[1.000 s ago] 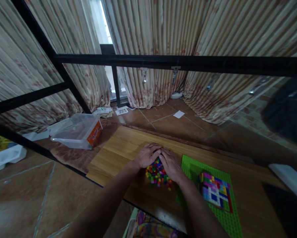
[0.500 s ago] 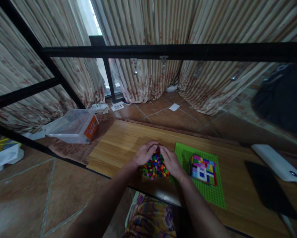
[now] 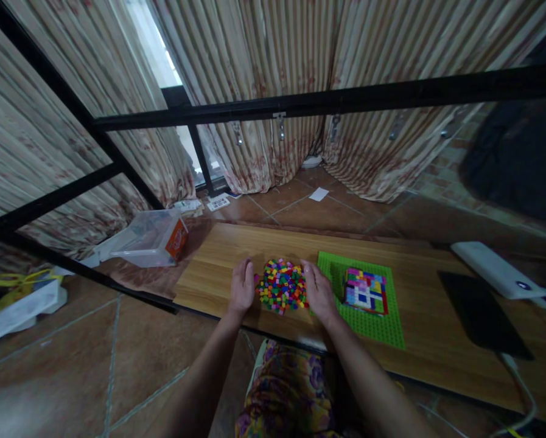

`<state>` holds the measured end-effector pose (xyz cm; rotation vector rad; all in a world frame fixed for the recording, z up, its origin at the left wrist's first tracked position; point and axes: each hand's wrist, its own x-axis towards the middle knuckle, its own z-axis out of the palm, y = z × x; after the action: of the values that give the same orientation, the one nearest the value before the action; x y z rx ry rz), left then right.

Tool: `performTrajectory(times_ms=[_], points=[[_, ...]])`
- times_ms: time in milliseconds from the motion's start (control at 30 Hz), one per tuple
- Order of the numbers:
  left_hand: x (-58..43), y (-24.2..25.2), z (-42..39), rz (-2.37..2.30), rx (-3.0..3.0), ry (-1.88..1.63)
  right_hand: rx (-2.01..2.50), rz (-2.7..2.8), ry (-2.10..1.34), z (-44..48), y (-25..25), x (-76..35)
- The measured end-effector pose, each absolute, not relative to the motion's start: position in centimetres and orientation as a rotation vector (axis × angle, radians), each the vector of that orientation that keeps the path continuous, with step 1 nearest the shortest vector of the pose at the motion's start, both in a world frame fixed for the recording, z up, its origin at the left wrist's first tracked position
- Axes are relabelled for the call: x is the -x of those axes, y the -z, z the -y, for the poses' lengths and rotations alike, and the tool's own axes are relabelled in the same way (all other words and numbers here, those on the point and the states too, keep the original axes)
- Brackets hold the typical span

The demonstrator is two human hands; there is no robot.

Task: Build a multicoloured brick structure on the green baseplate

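Note:
A heap of small multicoloured bricks [image 3: 282,286] lies on the wooden table [image 3: 213,261], between my two hands. My left hand [image 3: 242,285] stands on edge along the heap's left side, its fingers stretched out and its palm toward the bricks. On the opposite side, my right hand [image 3: 317,289] is held the same way, fingers extended, near the edge of the green baseplate [image 3: 377,331]. Neither hand grips a brick. On that baseplate sits a flat block of bricks [image 3: 366,292] in pink, blue, white and red.
A clear plastic box [image 3: 147,243] with an orange label stands beyond the table's left end. At the right end are a white device [image 3: 496,267] and a dark flat panel [image 3: 483,316]. A black metal rail [image 3: 254,112] crosses in front of the curtains.
My hands have moved apart from around the far side of the heap to its left and right sides, uncovering the bricks. The camera view has shifted slightly.

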<state>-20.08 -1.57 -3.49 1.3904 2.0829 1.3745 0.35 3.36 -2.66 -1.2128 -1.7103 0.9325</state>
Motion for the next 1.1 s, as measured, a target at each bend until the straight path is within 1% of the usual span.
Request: performTrajectory(times_ms=[233, 300, 467, 600, 700, 1100], points=[[16.3, 3.4, 1.7, -2.015, -1.223, -1.447, 1.151, 1.659, -0.949, -2.3, 2.6, 1.4], [15.9, 3.4, 1.9, -1.989, -1.181, -1.460, 1.113, 1.700, -0.907, -2.0, 2.5, 1.1], [16.3, 4.2, 2.5, -1.977, -1.155, -1.521, 1.001, 1.972, -0.694, 0.1, 2.4, -0.6], [16.5, 4.6, 2.5, -1.983, -1.165, -1.542, 0.955, 2.211, -0.585, 1.5, 2.4, -0.9], [16.4, 4.3, 2.5, -1.957, -1.125, -1.591, 0.979, 2.293, -0.526, 1.5, 2.5, -0.3], [16.4, 4.1, 2.6, -1.972, -1.229, -1.534, 0.951, 2.262, -0.543, 0.6, 2.5, 0.0]])
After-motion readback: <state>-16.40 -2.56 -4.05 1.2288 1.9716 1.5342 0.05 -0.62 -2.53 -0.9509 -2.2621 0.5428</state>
